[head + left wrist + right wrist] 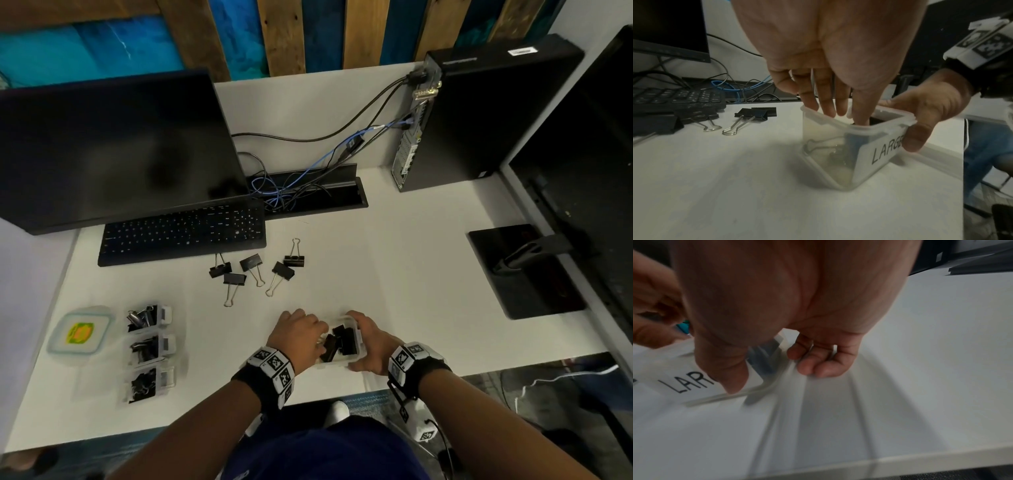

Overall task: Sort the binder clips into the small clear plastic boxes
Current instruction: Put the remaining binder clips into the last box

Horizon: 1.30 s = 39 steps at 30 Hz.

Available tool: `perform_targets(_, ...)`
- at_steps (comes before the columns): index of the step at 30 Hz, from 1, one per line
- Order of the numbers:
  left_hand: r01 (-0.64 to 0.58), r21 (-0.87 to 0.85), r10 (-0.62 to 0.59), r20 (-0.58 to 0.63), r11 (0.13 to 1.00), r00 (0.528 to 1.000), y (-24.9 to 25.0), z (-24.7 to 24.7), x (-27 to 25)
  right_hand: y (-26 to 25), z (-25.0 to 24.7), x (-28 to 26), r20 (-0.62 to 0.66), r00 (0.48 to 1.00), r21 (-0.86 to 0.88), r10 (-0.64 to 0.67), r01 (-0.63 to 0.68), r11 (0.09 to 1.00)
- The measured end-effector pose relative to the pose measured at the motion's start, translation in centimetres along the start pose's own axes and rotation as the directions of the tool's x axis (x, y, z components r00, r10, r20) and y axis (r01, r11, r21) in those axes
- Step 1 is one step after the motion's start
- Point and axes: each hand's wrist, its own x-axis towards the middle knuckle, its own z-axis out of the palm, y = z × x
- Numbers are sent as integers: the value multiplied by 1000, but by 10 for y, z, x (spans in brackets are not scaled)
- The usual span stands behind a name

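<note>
The right hand (371,346) grips the small clear plastic box with a white label reading LARGE (840,155), thumb (914,138) pressed on the labelled wall and the other fingers curled round its far side, so the box is clamped between them. The left hand (301,337) reaches into the open top with its fingers (826,104) extended downward and fairly straight; whether they pinch anything inside cannot be told. Black binder clips with silver wire handles (339,342) lie in the box, which stands near the front edge of the white desk (411,274). Five more loose black binder clips (255,270) lie apart beyond the hands, just before the black keyboard (181,233). To the left stand three other clear boxes of clips (149,349) in a column, beside a clear square lid with a yellow-green sticker (80,334). Bare desk lies to the right of the held box.
</note>
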Motion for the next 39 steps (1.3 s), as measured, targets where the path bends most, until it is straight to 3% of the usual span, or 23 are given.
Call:
perform_targets(3, -32, 156, 21, 77, 987, 997, 2, 4, 2, 2, 1, 1, 1, 1000, 7, -1, 1, 1000)
perform_targets(7, -36, 194, 24, 67, 980, 997, 4, 5, 7, 1, 1, 2, 7, 1000, 5, 3, -3, 1000)
perform_targets(9, -25, 145, 23, 14, 989, 1000, 0, 0, 6, 2, 0, 3, 13, 1000, -1, 5, -5, 1000)
perform_targets(12, 48, -72, -59, -162, 996, 985, -20, -13, 3, 1, 0, 4, 5, 1000, -10, 10, -10, 1000)
perform_targets(15, 243, -264, -301, -211, 933, 930, -58, -25, 2, -1, 1, 6, -12, 1000, -18, 29, -29, 999)
perform_targets(18, 473, -389, -559, -142, 790, 817, -106, -24, 1, -5, 0, 9, -25, 999, -19, 44, -45, 999)
perform_targets(20, 576, -404, -652, -69, 710, 755, -134, -15, 0, -9, 0, 10, -17, 998, -26, 61, -62, 998)
perform_targets(21, 608, -381, -665, -21, 696, 747, -145, -9, 0, -11, -1, 10, -14, 997, -31, 77, -77, 997)
perform_targets(23, 619, -288, -635, 45, 731, 771, -159, 1, -2, -17, -1, 11, -14, 994, -39, 110, -110, 993)
perform_targets(26, 560, -185, -568, 14, 807, 823, -166, 12, -5, -26, -2, 17, -9, 991, -65, 132, -133, 989)
perform_targets(32, 515, -125, -519, 2, 848, 855, -174, 18, -9, -35, 5, 36, -33, 986, -43, 161, -163, 986)
perform_targets(36, 512, -298, -533, 10, 806, 846, -168, 4, -17, -49, 10, 37, -41, 981, -58, 187, -189, 980)
perform_targets(39, 378, -507, -481, -85, 775, 872, -148, -19, -23, -56, 9, 38, -41, 978, -87, 206, -209, 974)
